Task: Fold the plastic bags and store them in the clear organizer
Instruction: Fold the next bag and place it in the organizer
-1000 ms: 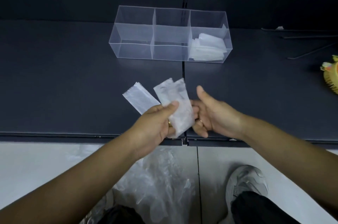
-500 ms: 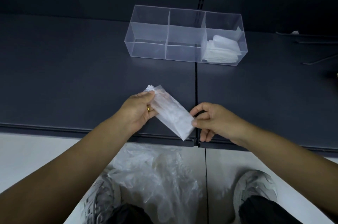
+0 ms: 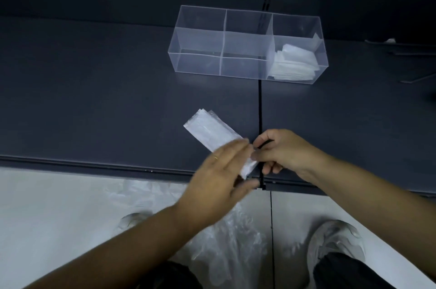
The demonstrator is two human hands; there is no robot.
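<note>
Dark table (image 3: 94, 99) below, my left grip (image 3: 219, 175), spread, has released the whitish folded plastic bag (image 3: 210, 130); right grip (image 3: 283, 154) pinches its end, folding unfinished.

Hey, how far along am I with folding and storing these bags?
Done: a stack of folded bags sits in the right compartment of the organizer; the other two look empty. In hand: a bag strip lies on the table, your right hand pinching its near end, your left hand flat over it. Left: finish that fold, store it, then the loose plastic heaped on the floor.
</note>
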